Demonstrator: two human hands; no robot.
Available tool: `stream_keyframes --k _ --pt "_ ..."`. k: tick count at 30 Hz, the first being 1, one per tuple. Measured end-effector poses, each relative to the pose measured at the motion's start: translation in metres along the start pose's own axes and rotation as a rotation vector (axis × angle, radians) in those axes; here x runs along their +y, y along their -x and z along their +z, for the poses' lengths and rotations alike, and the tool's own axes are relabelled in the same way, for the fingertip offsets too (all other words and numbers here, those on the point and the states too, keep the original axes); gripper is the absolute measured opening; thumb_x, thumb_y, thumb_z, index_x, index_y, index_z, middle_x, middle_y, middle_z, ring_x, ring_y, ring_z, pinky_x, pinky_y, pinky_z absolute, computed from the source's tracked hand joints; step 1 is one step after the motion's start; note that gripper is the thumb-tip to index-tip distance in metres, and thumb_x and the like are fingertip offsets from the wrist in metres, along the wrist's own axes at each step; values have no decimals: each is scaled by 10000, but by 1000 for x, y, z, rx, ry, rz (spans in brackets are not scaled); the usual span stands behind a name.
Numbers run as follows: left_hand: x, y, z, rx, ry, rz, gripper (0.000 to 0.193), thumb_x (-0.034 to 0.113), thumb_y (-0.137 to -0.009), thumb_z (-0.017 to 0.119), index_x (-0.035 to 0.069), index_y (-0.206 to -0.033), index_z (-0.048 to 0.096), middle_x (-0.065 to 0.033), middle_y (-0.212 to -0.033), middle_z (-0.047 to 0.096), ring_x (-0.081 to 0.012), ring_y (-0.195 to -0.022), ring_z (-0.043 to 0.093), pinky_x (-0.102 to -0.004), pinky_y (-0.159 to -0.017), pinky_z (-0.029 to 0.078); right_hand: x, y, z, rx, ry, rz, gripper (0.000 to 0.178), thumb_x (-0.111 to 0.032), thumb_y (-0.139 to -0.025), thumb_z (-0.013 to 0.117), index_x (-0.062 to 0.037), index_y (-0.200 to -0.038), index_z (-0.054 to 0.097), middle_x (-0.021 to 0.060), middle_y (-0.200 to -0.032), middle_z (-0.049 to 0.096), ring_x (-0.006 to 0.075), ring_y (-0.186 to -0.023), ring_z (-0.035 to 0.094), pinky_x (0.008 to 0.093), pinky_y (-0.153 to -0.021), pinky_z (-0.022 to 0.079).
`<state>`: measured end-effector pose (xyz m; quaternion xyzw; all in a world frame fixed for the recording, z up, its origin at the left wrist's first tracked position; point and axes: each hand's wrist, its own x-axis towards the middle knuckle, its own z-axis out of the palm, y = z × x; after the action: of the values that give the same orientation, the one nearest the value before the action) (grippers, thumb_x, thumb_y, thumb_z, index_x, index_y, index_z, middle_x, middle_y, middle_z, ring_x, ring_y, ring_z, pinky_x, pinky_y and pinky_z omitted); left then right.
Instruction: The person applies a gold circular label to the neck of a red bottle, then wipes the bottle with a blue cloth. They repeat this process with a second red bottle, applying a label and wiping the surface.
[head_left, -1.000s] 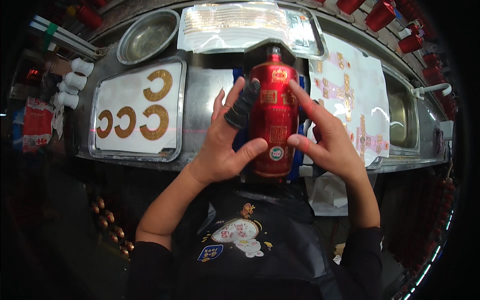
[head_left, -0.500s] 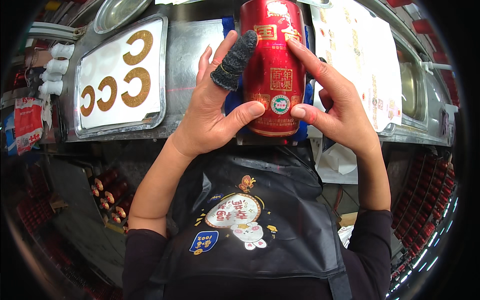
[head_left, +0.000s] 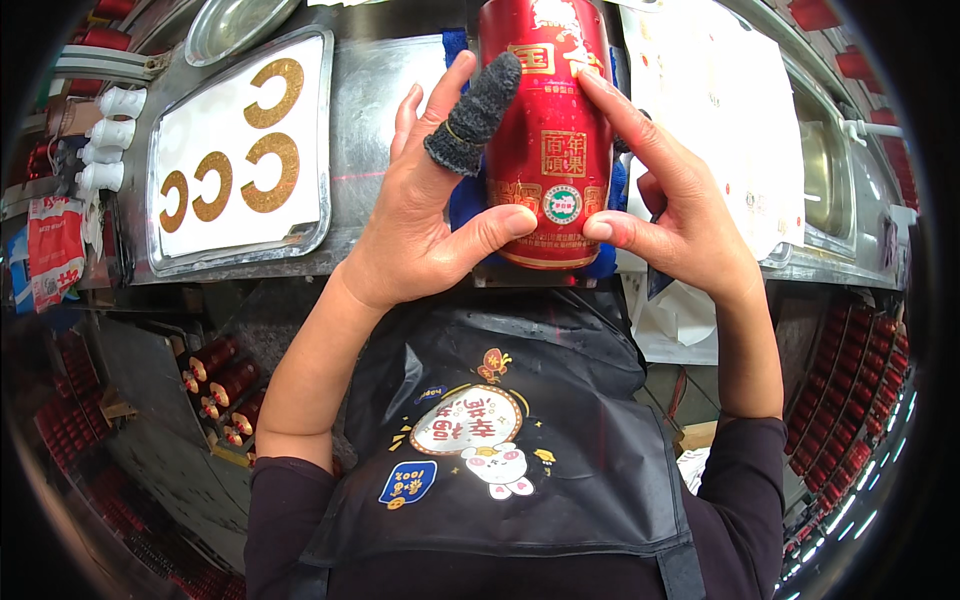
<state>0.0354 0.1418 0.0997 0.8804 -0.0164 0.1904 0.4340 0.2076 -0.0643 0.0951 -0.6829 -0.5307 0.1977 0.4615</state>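
Observation:
A glossy red cylindrical bottle with gold print lies on a blue cloth, its far end cut off by the picture's edge. Low on its side is a round green-and-white mark. My left hand holds the bottle from the left, thumb on its lower part. A dark grey knitted sleeve covers my left index finger, which rests along the bottle's edge; the other fingers spread away. From the right, my right hand presses thumb and index finger against the bottle, the remaining fingers curled partly out of sight.
At the left, a metal tray carries a white sheet with several gold C-shaped pieces. White printed sheets lie at the right beside a metal basin. Racks of red cylinders stand low on both sides.
The bottle has turned slightly, its green-and-white mark shifting a little right and up. Both hands stay on it in nearly the same pose.

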Motion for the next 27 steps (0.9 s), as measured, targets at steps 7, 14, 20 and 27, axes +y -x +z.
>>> stream_keyframes --k 7,14,20,27 --pt "5 -10 -3 -73 -136 67 771 435 -856 763 101 -1497 495 -174 -1592 406 -355 -1545 224 -643 -1199 47 -7 -4 -1 -11 -12 30 953 -451 -777 839 -173 -1580 407 50 -1300 626 29 -617 318 202 -504 275" --pt "4 -7 -2 -66 -128 68 764 447 -854 760 105 -1489 508 -176 -1590 408 -352 -1546 222 -644 -1198 44 -6 -4 1 0 2 -6 950 -446 -775 839 -170 -1577 412 33 -1244 632 36 -627 326 206 -508 274" --pt "5 -7 -3 -27 -46 37 744 423 -866 753 94 -1487 508 -233 -1598 365 -363 -1537 245 -643 -1198 44 -8 -6 -2 5 -38 9 948 -456 -785 830 -174 -1583 402 44 -1274 634 35 -625 328 203 -511 279" --pt "2 -7 -5 -63 -100 58 704 361 -885 744 86 -1488 505 -265 -1594 354 -387 -1517 285 -632 -1200 50 -5 -5 -3 -20 -22 43 949 -468 -797 820 -177 -1590 387 63 -1322 623 30 -612 332 205 -505 291"
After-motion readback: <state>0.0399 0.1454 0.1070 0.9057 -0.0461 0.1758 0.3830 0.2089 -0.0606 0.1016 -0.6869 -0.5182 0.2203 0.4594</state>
